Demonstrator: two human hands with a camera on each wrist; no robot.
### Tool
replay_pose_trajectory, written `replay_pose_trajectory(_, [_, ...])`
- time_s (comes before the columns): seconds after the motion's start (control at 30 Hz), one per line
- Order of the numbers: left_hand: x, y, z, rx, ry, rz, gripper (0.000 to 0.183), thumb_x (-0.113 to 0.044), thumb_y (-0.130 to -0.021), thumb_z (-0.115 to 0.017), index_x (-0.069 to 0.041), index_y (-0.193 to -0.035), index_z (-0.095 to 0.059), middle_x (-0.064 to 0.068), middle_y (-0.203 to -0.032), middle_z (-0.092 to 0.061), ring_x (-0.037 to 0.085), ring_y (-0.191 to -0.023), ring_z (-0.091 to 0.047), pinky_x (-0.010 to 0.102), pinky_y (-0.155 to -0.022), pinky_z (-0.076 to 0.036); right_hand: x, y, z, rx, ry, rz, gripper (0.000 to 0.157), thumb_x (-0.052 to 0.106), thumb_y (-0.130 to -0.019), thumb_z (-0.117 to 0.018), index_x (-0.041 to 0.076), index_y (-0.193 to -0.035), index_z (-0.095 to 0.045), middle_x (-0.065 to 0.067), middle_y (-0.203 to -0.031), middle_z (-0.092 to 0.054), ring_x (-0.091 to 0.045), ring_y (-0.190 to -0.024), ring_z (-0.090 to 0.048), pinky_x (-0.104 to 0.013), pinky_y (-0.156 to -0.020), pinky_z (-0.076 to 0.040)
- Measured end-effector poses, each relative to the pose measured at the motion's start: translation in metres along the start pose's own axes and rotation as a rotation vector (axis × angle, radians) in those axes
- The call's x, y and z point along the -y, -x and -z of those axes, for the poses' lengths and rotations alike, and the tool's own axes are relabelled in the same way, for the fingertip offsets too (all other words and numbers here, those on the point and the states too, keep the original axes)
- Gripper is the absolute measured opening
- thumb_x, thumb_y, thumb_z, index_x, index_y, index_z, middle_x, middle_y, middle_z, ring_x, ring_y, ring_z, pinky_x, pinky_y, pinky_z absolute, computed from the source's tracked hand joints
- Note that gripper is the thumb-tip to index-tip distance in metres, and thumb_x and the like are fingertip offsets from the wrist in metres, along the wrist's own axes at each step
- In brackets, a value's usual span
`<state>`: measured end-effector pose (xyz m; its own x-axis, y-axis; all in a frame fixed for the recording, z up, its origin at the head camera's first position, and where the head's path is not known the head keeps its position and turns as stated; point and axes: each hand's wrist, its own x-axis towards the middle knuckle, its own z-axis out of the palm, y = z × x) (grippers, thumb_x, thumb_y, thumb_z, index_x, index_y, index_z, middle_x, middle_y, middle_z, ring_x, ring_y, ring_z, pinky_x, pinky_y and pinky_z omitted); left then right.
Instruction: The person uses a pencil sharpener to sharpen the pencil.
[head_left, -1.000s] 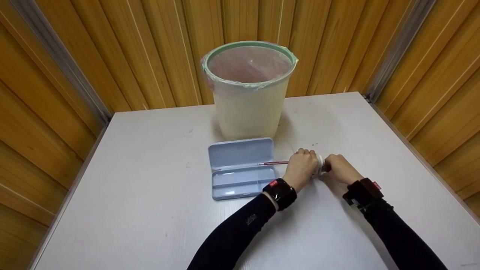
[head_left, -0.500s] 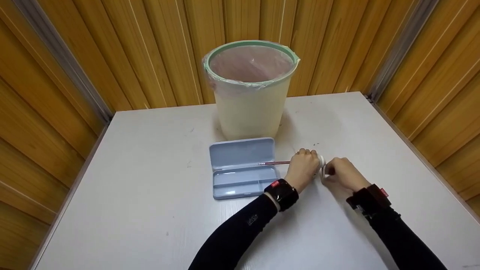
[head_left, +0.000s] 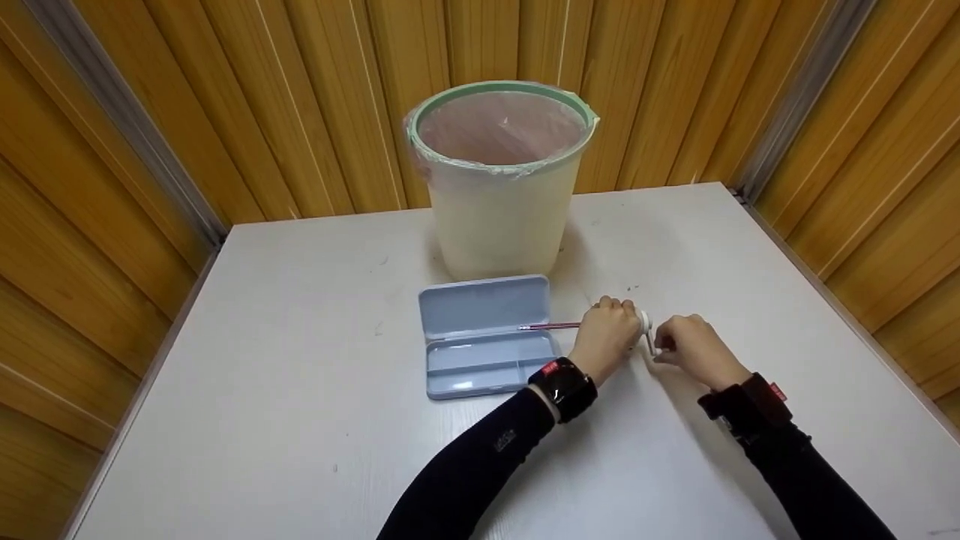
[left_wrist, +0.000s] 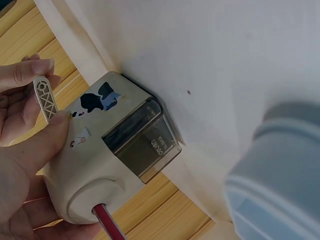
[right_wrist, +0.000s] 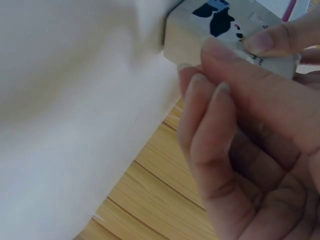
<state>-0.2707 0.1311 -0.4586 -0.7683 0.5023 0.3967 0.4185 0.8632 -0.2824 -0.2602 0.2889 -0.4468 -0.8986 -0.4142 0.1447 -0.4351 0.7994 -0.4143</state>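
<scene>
My left hand (head_left: 607, 334) grips a white crank pencil sharpener (left_wrist: 87, 127) on the table. Cow-like black patches mark its body, and a dark see-through shavings drawer (left_wrist: 142, 142) shows on one side. A red pencil (left_wrist: 109, 222) is in its front hole; in the head view the pencil points left over the case. With curled fingers, my right hand (head_left: 697, 349) pinches the end of the crank handle (left_wrist: 46, 100), whose knob is hidden by the fingers. In the right wrist view the left thumb (right_wrist: 280, 40) presses on the sharpener.
An open blue pencil case (head_left: 484, 307) lies left of the hands, its tray divided into compartments. Behind it stands a cream bin (head_left: 502, 225) with a green rim and a clear liner. Wood-look panels (head_left: 322, 112) border the white table (head_left: 262, 360).
My right hand has moved slightly right and down with the crank, which now points down toward me. The left hand, sharpener and pencil stay in place.
</scene>
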Motion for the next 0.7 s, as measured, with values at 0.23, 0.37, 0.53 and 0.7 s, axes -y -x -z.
replay_pose_trajectory(0.23, [-0.0008, 0.0002, 0.0009, -0.006, 0.016, -0.007, 0.014, -0.015, -0.088, -0.060, -0.017, -0.096, -0.071, -0.008, -0.087, -0.071, 0.008, -0.079, -0.063, 0.018, -0.061, -0.054, 0.0045, 0.0042, 0.0046, -0.025, 0.005, 0.003, 0.013, -0.003, -0.072, -0.080, 0.000, -0.069, -0.068, -0.010, -0.068, -0.069, -0.019, -0.062, -0.063, -0.031, -0.059, -0.052])
replay_pose_trajectory(0.37, [-0.0002, -0.0002, 0.0011, -0.010, 0.000, -0.009, 0.013, -0.016, -0.088, -0.060, -0.018, -0.095, -0.072, -0.008, -0.086, -0.070, 0.007, -0.077, -0.063, 0.017, -0.060, -0.053, 0.0061, 0.0050, 0.0068, -0.046, 0.001, -0.001, 0.013, -0.004, -0.072, -0.079, 0.001, -0.069, -0.068, -0.009, -0.068, -0.069, -0.019, -0.063, -0.062, -0.030, -0.059, -0.050])
replay_pose_trajectory(0.53, [0.0006, 0.0009, 0.0021, -0.008, -0.009, -0.006, 0.012, -0.016, -0.088, -0.060, -0.019, -0.093, -0.071, -0.009, -0.086, -0.070, 0.007, -0.078, -0.063, 0.018, -0.061, -0.054, 0.0062, 0.0057, 0.0085, -0.058, 0.005, 0.004, 0.013, -0.004, -0.072, -0.079, 0.002, -0.069, -0.068, -0.007, -0.067, -0.068, -0.016, -0.063, -0.061, -0.028, -0.059, -0.048])
replay_pose_trajectory(0.7, [-0.0009, 0.0016, 0.0005, -0.046, -0.032, -0.008, 0.011, -0.018, -0.089, -0.060, -0.021, -0.090, -0.071, -0.010, -0.084, -0.069, 0.006, -0.076, -0.062, 0.018, -0.059, -0.054, 0.0045, 0.0070, 0.0074, -0.066, 0.011, 0.003, 0.013, -0.003, -0.072, -0.080, 0.003, -0.069, -0.069, -0.007, -0.067, -0.068, -0.015, -0.063, -0.061, -0.027, -0.058, -0.047])
